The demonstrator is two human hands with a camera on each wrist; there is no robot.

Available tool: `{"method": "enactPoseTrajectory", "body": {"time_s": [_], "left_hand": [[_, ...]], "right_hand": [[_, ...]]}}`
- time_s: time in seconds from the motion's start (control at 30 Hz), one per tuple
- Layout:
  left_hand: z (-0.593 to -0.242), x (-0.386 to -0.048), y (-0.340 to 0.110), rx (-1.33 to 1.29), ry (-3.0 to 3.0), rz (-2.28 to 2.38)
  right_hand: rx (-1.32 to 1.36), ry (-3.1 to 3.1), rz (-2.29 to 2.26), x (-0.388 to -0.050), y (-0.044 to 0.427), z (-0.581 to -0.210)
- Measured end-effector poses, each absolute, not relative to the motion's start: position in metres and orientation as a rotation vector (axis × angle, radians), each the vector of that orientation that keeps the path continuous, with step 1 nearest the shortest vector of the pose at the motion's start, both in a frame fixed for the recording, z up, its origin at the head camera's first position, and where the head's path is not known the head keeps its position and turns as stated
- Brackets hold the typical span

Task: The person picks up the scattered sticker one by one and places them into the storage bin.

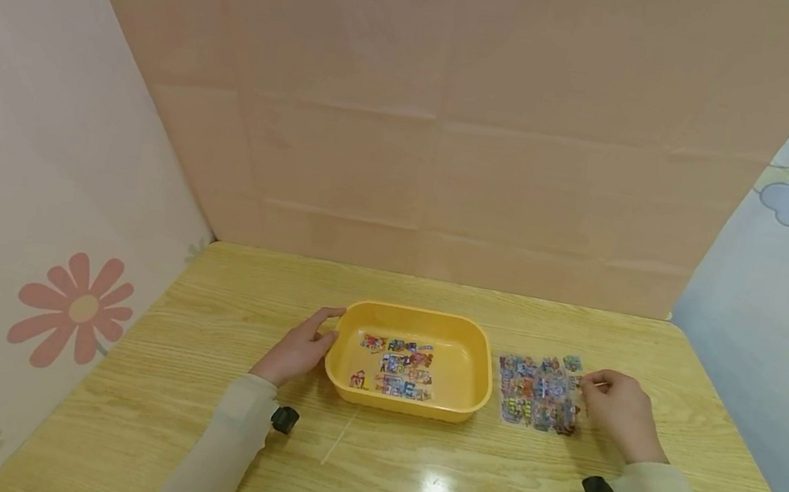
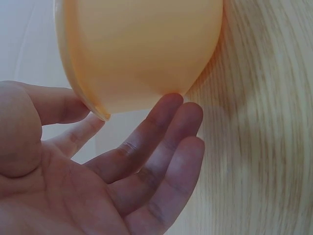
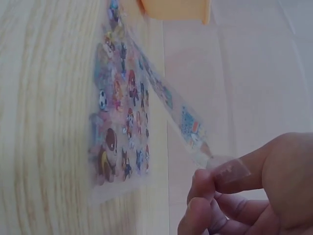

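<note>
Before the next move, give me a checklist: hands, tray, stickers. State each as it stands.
1. Left grip touching the yellow tray: ok, at its left end.
2. Right grip pinching the lifted strip: ok, finger and thumb on one end.
3. Strip fully detached from the sticker sheet: cannot tell, far end converges with it.
4. Strip over tray: not ok, it's to the tray's right.
5. Bare tray floor available: ok, right of the stickers inside.
</note>
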State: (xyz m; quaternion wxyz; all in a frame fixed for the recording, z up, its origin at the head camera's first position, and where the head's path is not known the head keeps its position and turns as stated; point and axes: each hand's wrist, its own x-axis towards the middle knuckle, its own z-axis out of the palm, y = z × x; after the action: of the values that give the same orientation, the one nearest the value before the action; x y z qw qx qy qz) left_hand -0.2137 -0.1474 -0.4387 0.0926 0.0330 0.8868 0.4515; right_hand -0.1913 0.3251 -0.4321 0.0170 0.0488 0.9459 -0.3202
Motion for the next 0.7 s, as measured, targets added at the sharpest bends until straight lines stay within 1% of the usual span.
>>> {"method": "enactPoseTrajectory", "body": {"time_s": [0.7], "left_hand": [[-0.4376,-0.2128,-0.1468,0.11,2.644,1.333]], "right_hand": [[0.138,2.811,-1.198,-0.189,0.3294,-0.4254]]}}
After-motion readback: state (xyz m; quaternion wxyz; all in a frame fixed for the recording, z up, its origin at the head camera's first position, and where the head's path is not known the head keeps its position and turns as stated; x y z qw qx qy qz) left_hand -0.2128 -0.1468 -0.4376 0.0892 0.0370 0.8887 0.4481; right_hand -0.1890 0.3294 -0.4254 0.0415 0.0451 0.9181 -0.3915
